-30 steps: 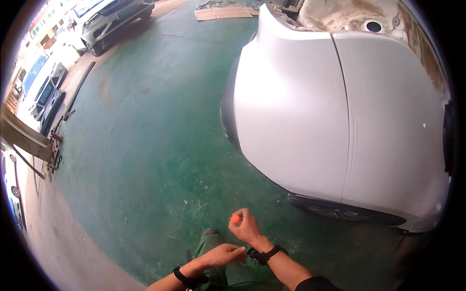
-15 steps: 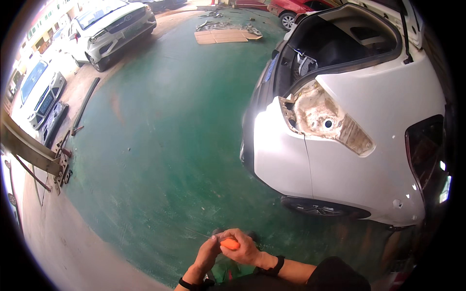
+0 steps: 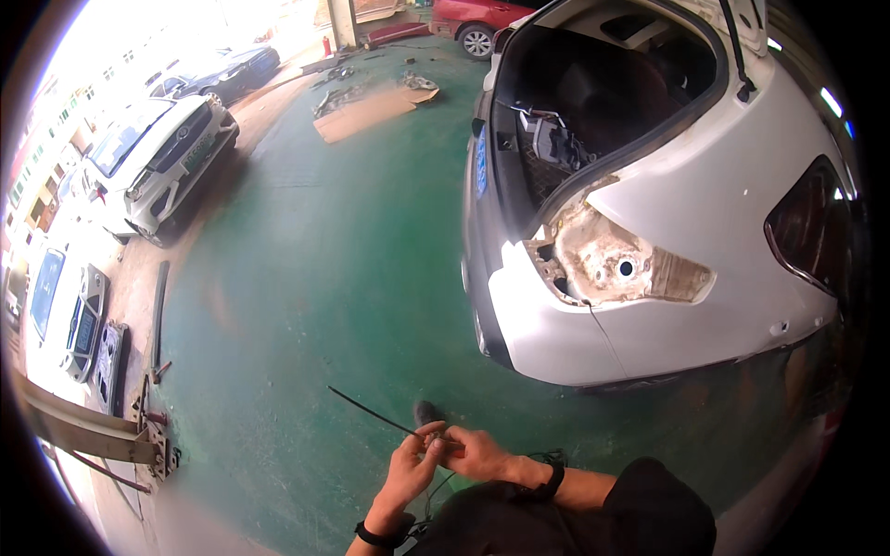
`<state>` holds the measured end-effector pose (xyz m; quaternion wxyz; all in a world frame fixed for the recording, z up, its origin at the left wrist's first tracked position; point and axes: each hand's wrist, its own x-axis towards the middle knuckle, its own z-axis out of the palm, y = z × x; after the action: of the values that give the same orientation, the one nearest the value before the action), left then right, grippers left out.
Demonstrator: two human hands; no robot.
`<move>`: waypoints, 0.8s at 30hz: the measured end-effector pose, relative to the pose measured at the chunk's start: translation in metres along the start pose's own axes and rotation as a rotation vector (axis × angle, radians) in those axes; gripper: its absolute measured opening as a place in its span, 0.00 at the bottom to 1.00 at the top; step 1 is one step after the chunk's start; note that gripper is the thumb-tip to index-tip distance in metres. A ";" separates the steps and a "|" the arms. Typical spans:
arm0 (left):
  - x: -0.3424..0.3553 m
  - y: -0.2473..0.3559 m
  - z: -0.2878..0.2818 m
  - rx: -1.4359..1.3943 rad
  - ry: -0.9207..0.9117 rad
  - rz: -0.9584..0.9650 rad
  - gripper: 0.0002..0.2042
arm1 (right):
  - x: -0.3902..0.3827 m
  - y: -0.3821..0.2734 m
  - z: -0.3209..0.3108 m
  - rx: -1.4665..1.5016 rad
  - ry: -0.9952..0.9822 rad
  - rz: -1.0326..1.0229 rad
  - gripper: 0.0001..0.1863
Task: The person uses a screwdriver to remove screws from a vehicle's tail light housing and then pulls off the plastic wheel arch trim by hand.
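A thin, dark rod (image 3: 371, 410) slants up and left from my two hands, over the green floor. My left hand (image 3: 410, 474) pinches it with thumb and fingers near its lower end. My right hand (image 3: 482, 457) is closed around the same end, its fingertips meeting those of the left. The orange handle seen a moment before does not show now. To the right stands a white car (image 3: 691, 232) with its tailgate raised. A tail-light recess (image 3: 603, 255) at its rear corner lies bare, with dirty metal and a round hole.
A beige lift post base (image 3: 88, 426) stands at left beside a long dark strip (image 3: 160, 315). Flattened cardboard (image 3: 375, 113) with scrap parts lies at the back. Parked beyond are white cars (image 3: 153, 167) and a red car (image 3: 473, 23). A dark shoe (image 3: 425, 412) shows below me.
My view has turned, and the white car's boot shows more fully. The orange handle has gone from sight in my right hand. More of the dark rod now sticks out to the left.
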<state>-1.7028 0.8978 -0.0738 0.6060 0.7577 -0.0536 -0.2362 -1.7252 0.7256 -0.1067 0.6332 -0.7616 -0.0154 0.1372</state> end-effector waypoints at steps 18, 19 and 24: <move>0.229 0.040 -0.261 -0.267 -0.035 -0.021 0.34 | 0.334 -0.128 0.000 -0.086 -0.175 -0.121 0.18; 0.253 0.046 -0.265 -0.254 -0.088 -0.019 0.33 | 0.351 -0.128 -0.003 -0.096 -0.170 -0.139 0.18; 0.377 0.076 -0.301 -0.250 -0.127 0.079 0.26 | 0.452 -0.154 -0.041 -0.157 -0.080 -0.120 0.19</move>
<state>-1.2271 1.0087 -0.0664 0.6997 0.6572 -0.0919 -0.2646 -1.2578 0.8056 -0.0365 0.5777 -0.8004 -0.0970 0.1274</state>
